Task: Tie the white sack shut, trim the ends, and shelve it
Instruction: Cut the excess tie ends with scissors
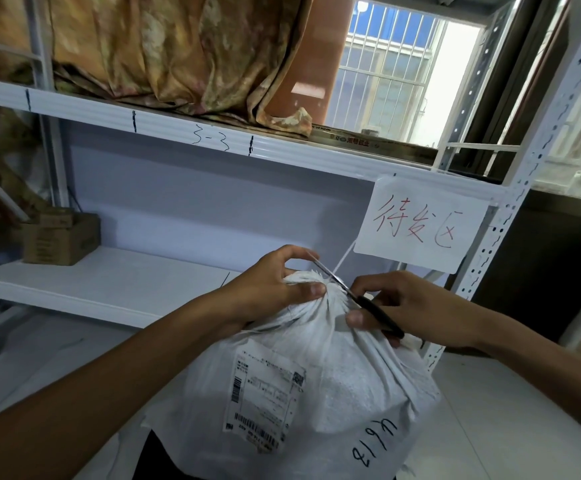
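A white woven sack (pixel 334 386) with a shipping label and black handwriting stands in front of me, its neck gathered and bound. My left hand (pixel 275 289) grips the bunched neck and pinches a tie end near the top. My right hand (pixel 407 310) holds black-handled scissors (pixel 355 296), whose blades reach across the top of the neck. A thin white tie end (pixel 344 261) sticks up beside the blades towards the paper sign.
A white metal rack stands behind the sack; its lower shelf (pixel 109 289) carries a cardboard box (pixel 60 239) at the left. A paper sign (pixel 420 225) with red writing hangs from the upper shelf beam (pixel 178 124). A perforated upright (pixel 511 216) stands at the right.
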